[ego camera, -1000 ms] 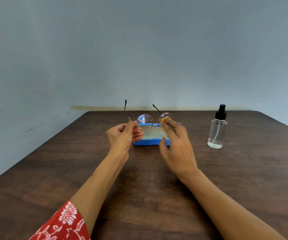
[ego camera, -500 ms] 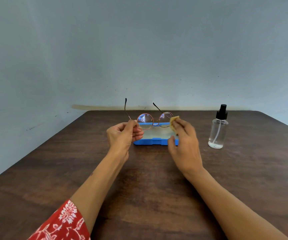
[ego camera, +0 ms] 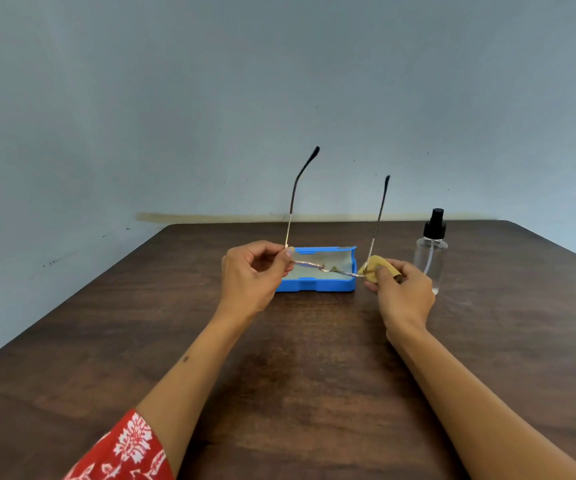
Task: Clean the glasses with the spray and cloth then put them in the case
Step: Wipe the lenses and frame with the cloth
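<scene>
Blue plastic case [ego camera: 315,285], lid open, grey lining showing; lies flat on the table [ego camera: 314,375] and serves as the landmark for this entry.

Head view, items relative to the case:
- Glasses [ego camera: 324,268]: thin metal frame, held in the air just above the case, front turned edge-on so the lenses read as a thin line; both temple arms unfolded and pointing up, dark tips uppermost.
- Left hand [ego camera: 250,275]: at the case's left end, thumb and curled fingers pinching the frame's left corner at the hinge.
- Right hand [ego camera: 401,289]: just right of the case, fingers curled, pinching the cloth [ego camera: 378,266] against the frame's right corner.
- Cloth: tan, folded, partly hidden in the right hand.
- Spray bottle [ego camera: 431,252]: clear body, black pump top, upright on the table, right of the case, just behind the right hand.
- Sleeve [ego camera: 124,452]: red with white floral print, on the left arm, well nearer the camera than the case.
</scene>
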Demonstrator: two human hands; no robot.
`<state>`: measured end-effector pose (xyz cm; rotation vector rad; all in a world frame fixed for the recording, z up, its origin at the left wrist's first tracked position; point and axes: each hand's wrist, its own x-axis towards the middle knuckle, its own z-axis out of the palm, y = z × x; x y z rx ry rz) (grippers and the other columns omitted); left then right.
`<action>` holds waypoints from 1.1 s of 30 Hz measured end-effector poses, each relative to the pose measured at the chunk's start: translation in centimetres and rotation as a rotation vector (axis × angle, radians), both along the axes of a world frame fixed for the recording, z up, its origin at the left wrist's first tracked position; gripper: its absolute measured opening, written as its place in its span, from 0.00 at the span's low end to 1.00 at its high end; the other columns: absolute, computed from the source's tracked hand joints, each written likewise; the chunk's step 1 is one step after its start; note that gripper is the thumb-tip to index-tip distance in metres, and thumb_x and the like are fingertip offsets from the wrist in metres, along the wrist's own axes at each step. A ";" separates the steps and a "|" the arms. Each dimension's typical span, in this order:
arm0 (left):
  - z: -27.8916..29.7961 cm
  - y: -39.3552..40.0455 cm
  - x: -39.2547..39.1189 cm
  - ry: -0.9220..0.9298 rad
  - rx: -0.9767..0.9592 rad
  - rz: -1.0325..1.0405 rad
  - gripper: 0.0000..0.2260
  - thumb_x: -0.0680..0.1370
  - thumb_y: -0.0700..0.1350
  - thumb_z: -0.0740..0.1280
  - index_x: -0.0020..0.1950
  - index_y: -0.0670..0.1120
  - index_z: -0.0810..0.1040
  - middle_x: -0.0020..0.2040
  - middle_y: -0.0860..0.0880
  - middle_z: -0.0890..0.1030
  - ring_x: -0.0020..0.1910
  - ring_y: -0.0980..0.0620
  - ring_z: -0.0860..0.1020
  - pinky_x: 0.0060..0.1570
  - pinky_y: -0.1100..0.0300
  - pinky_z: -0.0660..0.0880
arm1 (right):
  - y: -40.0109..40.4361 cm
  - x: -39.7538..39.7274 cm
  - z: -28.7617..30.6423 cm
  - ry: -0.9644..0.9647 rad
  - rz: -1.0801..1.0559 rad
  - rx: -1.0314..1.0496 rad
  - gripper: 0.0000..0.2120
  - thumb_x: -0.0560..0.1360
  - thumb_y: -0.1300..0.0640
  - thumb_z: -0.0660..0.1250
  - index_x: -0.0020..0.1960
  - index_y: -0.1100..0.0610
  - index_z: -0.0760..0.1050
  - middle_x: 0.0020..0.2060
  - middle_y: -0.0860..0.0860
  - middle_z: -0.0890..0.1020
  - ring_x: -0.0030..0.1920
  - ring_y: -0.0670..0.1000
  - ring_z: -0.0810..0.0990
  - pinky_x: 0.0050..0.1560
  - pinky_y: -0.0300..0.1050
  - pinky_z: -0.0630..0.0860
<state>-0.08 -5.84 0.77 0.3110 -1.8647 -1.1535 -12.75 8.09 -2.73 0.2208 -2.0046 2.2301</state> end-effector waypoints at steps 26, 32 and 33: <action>-2.1 -0.6 -0.6 -0.082 -0.033 0.056 0.05 0.73 0.41 0.71 0.42 0.51 0.82 0.36 0.49 0.84 0.38 0.52 0.84 0.44 0.53 0.81 | -0.5 0.8 -0.4 0.086 0.114 -0.069 0.18 0.72 0.64 0.71 0.61 0.61 0.76 0.47 0.54 0.84 0.48 0.48 0.82 0.54 0.49 0.79; -3.1 -0.1 -1.2 -0.072 0.164 0.022 0.04 0.74 0.36 0.70 0.48 0.39 0.82 0.35 0.46 0.83 0.32 0.55 0.82 0.37 0.64 0.80 | -0.5 0.3 -0.5 0.093 0.079 -0.024 0.06 0.69 0.60 0.73 0.46 0.54 0.81 0.36 0.50 0.84 0.39 0.47 0.82 0.47 0.46 0.81; -3.3 0.0 -1.3 -0.076 0.169 0.025 0.04 0.74 0.36 0.70 0.48 0.40 0.82 0.36 0.45 0.83 0.33 0.54 0.82 0.37 0.64 0.81 | -0.6 0.2 -0.5 0.100 0.072 -0.017 0.05 0.69 0.60 0.73 0.45 0.54 0.81 0.36 0.50 0.84 0.39 0.46 0.82 0.46 0.45 0.80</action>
